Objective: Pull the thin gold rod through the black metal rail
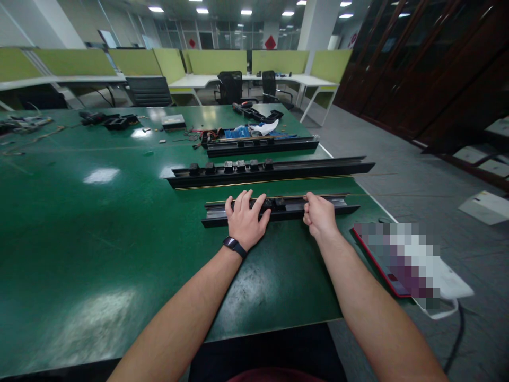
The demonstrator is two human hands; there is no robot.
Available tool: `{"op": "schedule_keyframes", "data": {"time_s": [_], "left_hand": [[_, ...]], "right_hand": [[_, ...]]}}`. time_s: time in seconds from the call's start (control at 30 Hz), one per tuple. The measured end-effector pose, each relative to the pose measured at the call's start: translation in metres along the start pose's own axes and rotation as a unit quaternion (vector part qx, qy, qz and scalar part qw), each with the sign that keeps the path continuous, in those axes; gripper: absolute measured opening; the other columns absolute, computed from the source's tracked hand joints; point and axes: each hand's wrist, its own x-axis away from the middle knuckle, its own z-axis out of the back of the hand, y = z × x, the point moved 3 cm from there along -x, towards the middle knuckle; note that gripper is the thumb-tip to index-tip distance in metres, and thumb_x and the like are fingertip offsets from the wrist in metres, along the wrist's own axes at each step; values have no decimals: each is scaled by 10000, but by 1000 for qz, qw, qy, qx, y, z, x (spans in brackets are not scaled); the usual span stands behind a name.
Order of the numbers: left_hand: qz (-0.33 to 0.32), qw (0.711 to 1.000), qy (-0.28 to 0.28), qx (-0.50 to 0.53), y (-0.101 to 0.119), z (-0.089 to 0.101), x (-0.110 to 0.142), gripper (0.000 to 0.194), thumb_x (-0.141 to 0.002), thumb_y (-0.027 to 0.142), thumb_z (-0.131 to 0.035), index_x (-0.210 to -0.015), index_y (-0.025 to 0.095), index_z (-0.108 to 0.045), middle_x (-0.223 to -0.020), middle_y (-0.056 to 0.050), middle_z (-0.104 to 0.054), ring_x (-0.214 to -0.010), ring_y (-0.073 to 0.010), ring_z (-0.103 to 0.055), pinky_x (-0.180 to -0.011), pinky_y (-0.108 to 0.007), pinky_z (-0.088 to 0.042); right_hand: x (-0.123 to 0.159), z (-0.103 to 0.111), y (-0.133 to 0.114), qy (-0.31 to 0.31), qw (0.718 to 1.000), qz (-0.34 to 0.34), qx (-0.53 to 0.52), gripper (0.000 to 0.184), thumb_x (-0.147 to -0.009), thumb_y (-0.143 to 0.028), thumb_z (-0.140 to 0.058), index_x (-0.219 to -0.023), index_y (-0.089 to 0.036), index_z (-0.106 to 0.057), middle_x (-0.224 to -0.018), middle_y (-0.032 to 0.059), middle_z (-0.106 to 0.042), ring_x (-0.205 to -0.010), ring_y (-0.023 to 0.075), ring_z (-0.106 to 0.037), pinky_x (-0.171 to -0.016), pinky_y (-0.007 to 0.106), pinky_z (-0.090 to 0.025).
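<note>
A short black metal rail (342,204) with small black clips lies across the green table (99,223), nearest to me. My left hand (246,217) rests on top of it, fingers spread flat over the clips. My right hand (319,215) sits to the right, fingers curled round the rail's near edge. A dark watch is on my left wrist.
Two longer black rails (318,168) (262,146) lie parallel further back, each with clips. A red-edged flat object (382,265) and a white item lie at the table's right corner. Tools and cables sit at the far left; office desks and chairs stand beyond.
</note>
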Motion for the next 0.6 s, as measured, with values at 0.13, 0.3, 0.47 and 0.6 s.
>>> {"op": "schedule_keyframes", "data": {"time_s": [0.13, 0.3, 0.47, 0.6], "left_hand": [[3, 1000, 1, 8, 0, 0, 0, 415, -987, 473, -556, -1368, 331, -640, -1487, -108, -581, -1436, -327, -469, -1248, -598, -183], [-1, 1000, 0, 1, 0, 0, 0, 423, -991, 471, -553, -1382, 327, -631, -1493, -118, -574, -1437, -325, -464, -1245, -603, -183], [-1, 1000, -3, -4, -1, -1, 0, 424, -1003, 483, -530, -1385, 326, -625, -1501, -118, -565, -1451, -316, -450, -1247, -598, -180], [-1, 1000, -6, -6, -1, -1, 1, 422, -1001, 482, -536, -1386, 334, -621, -1498, -113, -567, -1455, -313, -444, -1246, -597, -177]], "right_hand": [[2, -1, 0, -18, 1000, -3, -2, 203, -912, -347, -680, -835, -166, -629, -462, -66, -472, -252, 51, -301, -259, 171, -183], [2, -2, 0, -24, 1000, 6, -5, 180, -890, -307, -703, -814, -166, -621, -467, -69, -476, -247, 46, -304, -259, 167, -183], [-1, 1, 0, 3, 1000, 5, -9, 169, -884, -290, -693, -805, -180, -592, -472, -70, -485, -253, 47, -313, -260, 163, -193], [-1, 3, -2, 7, 1000, 1, -4, 170, -889, -298, -691, -813, -181, -594, -462, -74, -477, -254, 47, -303, -260, 162, -191]]}}
